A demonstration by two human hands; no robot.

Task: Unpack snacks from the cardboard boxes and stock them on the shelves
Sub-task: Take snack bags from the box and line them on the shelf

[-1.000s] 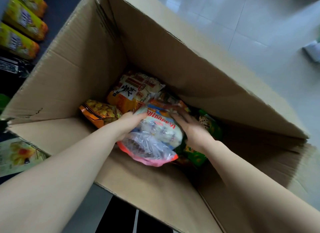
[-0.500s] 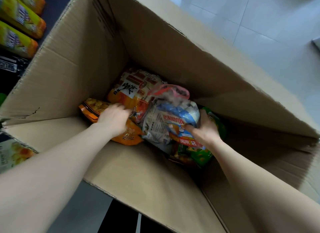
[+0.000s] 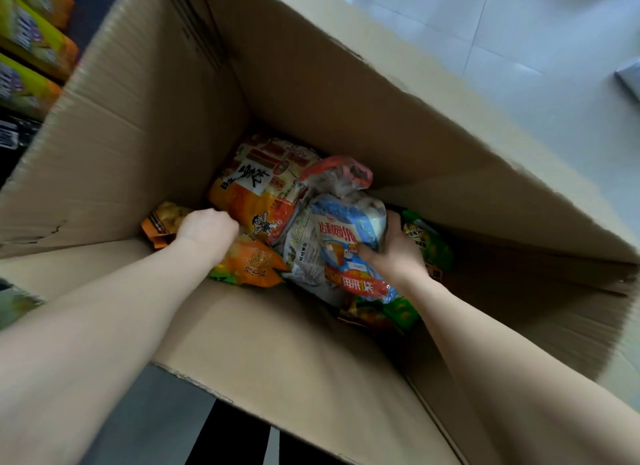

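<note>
Tipped more upright since a second ago: blue-and-white snack bag point(image 3: 343, 243), inside cardboard box point(image 3: 311, 84), gripped by right hand point(image 3: 394, 253); left hand point(image 3: 207, 229) curled on orange packet point(image 3: 249, 262).

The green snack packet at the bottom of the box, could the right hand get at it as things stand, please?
Probably not yet: the right hand grips the blue-and-white bag, which lies over most of the green packet. Only the packet's edges show beside and below it.
</note>
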